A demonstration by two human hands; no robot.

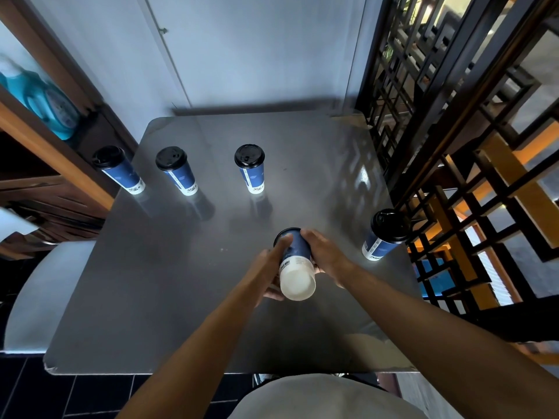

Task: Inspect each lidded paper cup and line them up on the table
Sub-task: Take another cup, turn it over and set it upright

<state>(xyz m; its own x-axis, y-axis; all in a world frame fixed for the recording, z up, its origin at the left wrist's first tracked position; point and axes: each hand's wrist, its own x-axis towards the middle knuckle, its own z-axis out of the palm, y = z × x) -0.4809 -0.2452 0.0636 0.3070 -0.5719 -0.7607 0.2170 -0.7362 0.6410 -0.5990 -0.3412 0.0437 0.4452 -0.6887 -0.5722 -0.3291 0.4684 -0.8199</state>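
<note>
— How is the cup gripped?

— The held cup [295, 261] is clasped from both sides: the left hand [270, 269] is pressed against its left wall with the fingers laid along it, and the right hand [328, 257] is wrapped on its right wall. The cup is tipped, so that its white bottom is turned to the camera. Its lid is pointed away, and only a dark edge of it can be made out.

— And where is it placed?

— It is kept above the grey table [157, 282], near the centre. Three lidded cups are seen upright in a row: the left cup [119, 170] at ten o'clock on the table edge, the second cup [178, 172] beside it, the middle cup [251, 169] at twelve o'clock. A fourth cup [384, 235] is stood at three o'clock. The print on the cups cannot be read. A blue bottle [45, 98] on the shelf at ten o'clock is blurred.
</note>
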